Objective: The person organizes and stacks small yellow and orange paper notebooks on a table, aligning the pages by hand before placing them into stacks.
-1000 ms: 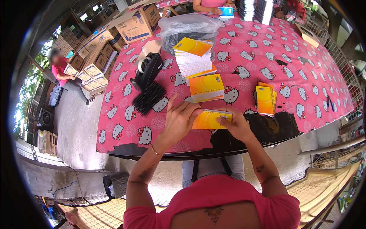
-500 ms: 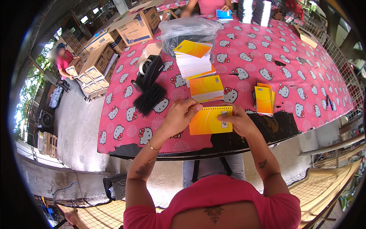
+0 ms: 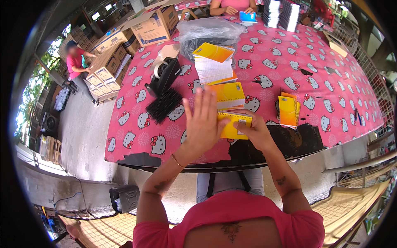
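Observation:
Over the near edge of the table, my right hand (image 3: 257, 129) grips a small yellow notebook (image 3: 232, 131) with holes or binding along its top edge, thumb on the cover. At the notebook's left side my left hand (image 3: 201, 123) is open, its fingers stretched out and its thumb by the cover's edge; it hides part of the notebook. Just beyond lies a stack of yellow-orange notebooks (image 3: 228, 94), and behind that a leaning pile of white lined pages (image 3: 214, 71) topped by a yellow cover (image 3: 213, 52). A few bound yellow notebooks (image 3: 288, 110) rest to the right.
Left of the stack are black binding coils (image 3: 164, 105) and a black tape dispenser (image 3: 164, 78). A clear plastic bag (image 3: 209, 31) and cardboard boxes (image 3: 155, 27) stand behind. Across the table a co-worker's hands (image 3: 240, 10) are near a blue notepad (image 3: 247, 17). Another person (image 3: 76, 62) handles boxes.
My left hand has let go of the notebook's top edge and its fingers have straightened. The notebook has tilted and shifted slightly right in my right hand. The person at left has leaned over the boxes.

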### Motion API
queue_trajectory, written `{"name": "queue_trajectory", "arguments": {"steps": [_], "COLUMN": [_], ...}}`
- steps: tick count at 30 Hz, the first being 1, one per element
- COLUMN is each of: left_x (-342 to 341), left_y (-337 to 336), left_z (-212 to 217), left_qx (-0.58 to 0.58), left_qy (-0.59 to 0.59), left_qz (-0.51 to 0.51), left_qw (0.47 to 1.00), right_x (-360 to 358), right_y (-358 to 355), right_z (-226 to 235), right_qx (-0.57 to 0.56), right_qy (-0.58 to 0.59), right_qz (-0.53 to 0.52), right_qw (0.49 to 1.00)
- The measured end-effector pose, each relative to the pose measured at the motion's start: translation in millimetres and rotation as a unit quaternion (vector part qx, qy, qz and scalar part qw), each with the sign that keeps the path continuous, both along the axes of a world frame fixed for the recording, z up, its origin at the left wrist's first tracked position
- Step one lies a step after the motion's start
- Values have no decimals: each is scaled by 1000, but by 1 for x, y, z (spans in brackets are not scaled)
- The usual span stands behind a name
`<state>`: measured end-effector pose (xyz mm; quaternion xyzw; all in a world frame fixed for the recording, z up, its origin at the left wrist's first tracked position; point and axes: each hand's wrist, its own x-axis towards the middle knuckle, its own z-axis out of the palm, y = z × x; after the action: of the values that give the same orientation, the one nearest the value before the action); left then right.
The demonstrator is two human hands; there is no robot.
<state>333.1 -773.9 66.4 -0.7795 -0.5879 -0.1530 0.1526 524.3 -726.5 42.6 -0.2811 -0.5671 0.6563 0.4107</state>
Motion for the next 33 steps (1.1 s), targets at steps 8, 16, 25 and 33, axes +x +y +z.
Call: {"name": "queue_trajectory", "arguments": {"steps": [8, 16, 25, 33], "left_x": [4, 7, 22, 23], "left_y": [1, 2, -2, -15], "left_z": [-11, -34, -76, -78], "left_qx": [67, 28, -28, -43], "left_qy": [22, -31, -66, -66], "left_qz": [-1, -35, -46, -66], "left_qw": [997, 999, 996, 995], "right_x": [-15, -22, -16, -12], "right_y": [-1, 9, 19, 21], "right_z": [-11, -43, -87, -98], "right_qx": [50, 43, 58, -7], "right_qy": [-17, -35, -70, -115], "right_qz": [37, 16, 34, 63], "right_qw": [998, 998, 995, 991]}}
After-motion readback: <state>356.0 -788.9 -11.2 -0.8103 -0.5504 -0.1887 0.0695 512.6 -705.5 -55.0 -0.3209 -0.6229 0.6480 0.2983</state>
